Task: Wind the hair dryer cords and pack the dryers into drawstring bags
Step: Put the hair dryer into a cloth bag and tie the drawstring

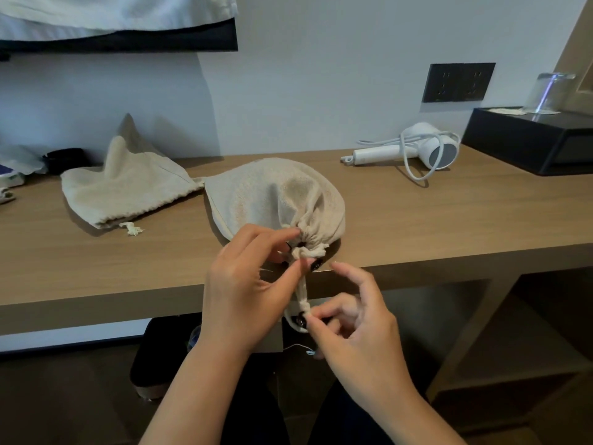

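Note:
A bulging beige drawstring bag (272, 194) lies on the wooden counter (417, 220) near its front edge, its mouth gathered tight. My left hand (247, 284) pinches the gathered neck of the bag with thumb and fingertips. My right hand (349, 322) pinches the end of the drawstring (303, 295), which hangs down below the counter edge. A second beige bag (128, 187) lies flat and slack to the left. A white hair dryer (420, 147) lies on its side at the back right, its cord looped loosely around it.
A black box (529, 139) with an upturned glass (548, 91) on it stands at the far right. A dark socket plate (459, 82) is on the wall. Small dark and white items lie at the counter's far left. A shelf with white cloth hangs top left.

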